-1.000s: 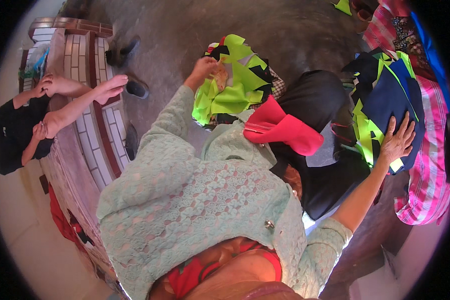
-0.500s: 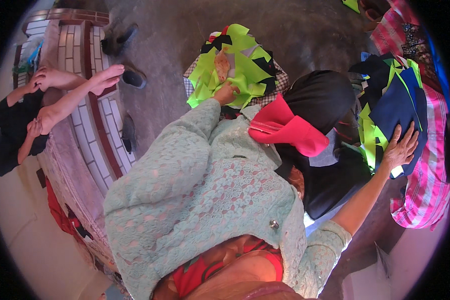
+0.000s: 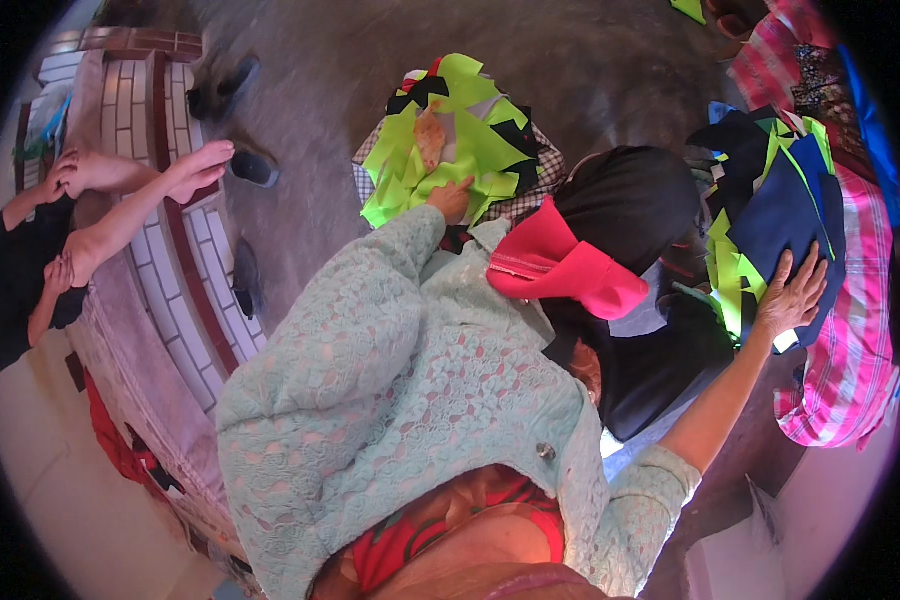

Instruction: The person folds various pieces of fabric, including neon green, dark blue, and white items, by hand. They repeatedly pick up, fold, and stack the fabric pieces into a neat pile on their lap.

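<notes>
My left hand (image 3: 451, 199) reaches forward in a mint lace sleeve and rests on the near edge of a heap of neon green and black fabric pieces (image 3: 470, 140) lying on a checked cloth on the floor. My right hand (image 3: 792, 296) lies flat with fingers spread on a second stack of navy, black and green fabric pieces (image 3: 775, 215) at the right. Between the two heaps sits a mound of black cloth (image 3: 625, 205) with a pink-red piece (image 3: 560, 265) on it.
Another person (image 3: 15, 280) in black sits at the left, one arm (image 3: 140, 205) stretched over a white-tiled, brick-edged ledge (image 3: 185, 290). Dark shoes (image 3: 255, 168) lie on the grey floor. A pink striped cloth (image 3: 850, 330) lies under the right stack.
My left hand held a bunch of green pieces up, then lowered them onto the heap and slid back to its near edge. My right hand stayed on the navy stack.
</notes>
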Tool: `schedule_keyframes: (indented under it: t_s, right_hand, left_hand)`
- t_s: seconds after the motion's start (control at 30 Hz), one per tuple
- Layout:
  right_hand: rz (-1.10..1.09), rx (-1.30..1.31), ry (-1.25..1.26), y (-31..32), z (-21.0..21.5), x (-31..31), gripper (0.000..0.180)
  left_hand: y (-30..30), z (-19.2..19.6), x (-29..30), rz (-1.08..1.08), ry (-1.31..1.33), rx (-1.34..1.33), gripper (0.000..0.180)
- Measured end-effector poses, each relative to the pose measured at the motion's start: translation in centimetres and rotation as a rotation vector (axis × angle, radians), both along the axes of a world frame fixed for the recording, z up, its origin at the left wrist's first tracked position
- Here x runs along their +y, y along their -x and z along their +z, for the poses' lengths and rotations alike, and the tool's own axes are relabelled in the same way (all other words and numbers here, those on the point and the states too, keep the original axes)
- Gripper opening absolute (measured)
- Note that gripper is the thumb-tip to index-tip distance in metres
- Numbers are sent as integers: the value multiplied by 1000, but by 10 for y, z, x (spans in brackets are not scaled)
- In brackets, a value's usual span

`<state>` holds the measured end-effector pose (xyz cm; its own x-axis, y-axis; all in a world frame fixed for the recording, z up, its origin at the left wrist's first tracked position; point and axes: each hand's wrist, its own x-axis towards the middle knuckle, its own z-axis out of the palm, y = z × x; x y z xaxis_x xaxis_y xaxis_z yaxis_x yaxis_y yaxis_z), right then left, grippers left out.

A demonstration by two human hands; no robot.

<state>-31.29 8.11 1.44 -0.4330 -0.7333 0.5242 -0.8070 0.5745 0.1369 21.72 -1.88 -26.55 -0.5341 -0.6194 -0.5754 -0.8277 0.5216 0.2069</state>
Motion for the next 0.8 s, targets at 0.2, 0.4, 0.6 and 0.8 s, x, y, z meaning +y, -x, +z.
schedule_keyframes:
  t_s: [0.2,0.4,0.6,0.8]
  right_hand:
    - [-2,-11,16,-4,2,-2,62]
    - [-3,-28,40,-9,3,-2,62]
    - [-13,29,22,-7,-3,-2,60]
    - [-58,33,-21,-8,-3,0,57]
  left_hand:
    - [-7,-7,-4,227,89,202,26]
    - [-7,43,-31,605,277,648,27]
    - [14,143,-87,825,207,1292,26]
    - [75,285,-101,672,43,1707,30]
